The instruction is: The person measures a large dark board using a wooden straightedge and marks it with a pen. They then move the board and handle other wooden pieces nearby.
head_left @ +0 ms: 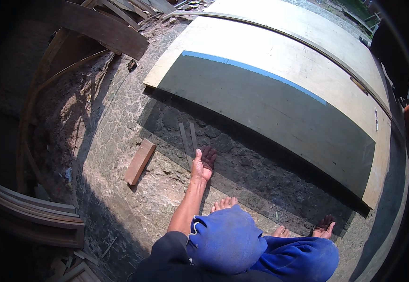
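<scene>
A large, smoky, see-through sheet (270, 108), like tinted glass, slopes from a pale wooden board down toward me. My left hand (202, 167) is closed on its near edge; the thumb stays outside and the fingers show darkened through the sheet. Farther right, my right hand (325, 229) holds the same edge near its corner, fingers likewise darkened and partly hard to see. A light blue strip (253, 68) with a jagged lower side runs along the sheet's far edge. Two thin strips (185, 141) on the ground show through it, close to my left hand.
The pale board (289, 61) carries a long narrow batten (279, 32) and a pen-like stick (376, 120). A reddish-brown block (140, 162) lies on cracked ground left of my arm. Curved wooden frames (35, 207) and scrap timber (124, 11) stand at the left. My bare feet (224, 204) are below the sheet.
</scene>
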`<state>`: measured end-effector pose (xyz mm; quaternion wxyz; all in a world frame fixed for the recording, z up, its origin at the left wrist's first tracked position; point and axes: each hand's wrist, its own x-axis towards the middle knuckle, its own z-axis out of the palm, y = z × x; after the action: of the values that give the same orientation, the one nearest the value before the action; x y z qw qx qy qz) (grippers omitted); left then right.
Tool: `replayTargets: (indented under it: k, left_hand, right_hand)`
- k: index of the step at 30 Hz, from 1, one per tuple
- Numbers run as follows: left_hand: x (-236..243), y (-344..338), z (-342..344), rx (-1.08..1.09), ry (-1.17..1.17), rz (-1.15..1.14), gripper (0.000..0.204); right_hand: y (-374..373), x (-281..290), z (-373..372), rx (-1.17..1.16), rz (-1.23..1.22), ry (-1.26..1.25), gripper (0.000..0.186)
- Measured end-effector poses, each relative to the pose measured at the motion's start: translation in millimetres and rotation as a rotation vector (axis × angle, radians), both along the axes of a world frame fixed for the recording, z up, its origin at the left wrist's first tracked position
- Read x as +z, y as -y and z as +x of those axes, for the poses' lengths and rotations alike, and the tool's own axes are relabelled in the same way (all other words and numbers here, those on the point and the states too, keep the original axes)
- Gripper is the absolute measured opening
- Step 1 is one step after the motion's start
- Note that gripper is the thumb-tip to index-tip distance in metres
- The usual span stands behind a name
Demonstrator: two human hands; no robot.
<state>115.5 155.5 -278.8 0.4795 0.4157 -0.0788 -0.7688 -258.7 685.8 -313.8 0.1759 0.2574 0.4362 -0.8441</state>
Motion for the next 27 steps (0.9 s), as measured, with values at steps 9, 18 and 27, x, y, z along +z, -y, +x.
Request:
replayTargets:
  k: [9, 18, 27]
  left_hand:
    - [1.1, -6.9, 2.8, 0.008, 0.014, -0.011, 0.045]
    - [-6.1, -3.6, 1.3, 0.023, 0.070, -0.002, 0.045]
    - [-16.5, 17.1, 11.8, 0.007, 0.219, 0.012, 0.050]
  right_hand:
    - [-15.3, -14.9, -2.0, 0.020, -0.010, -0.022, 0.036]
    - [-5.1, -9.8, -0.8, -0.037, 0.024, 0.014, 0.037]
    - [31.2, 27.0, 30.7, -0.021, -0.168, -0.014, 0.028]
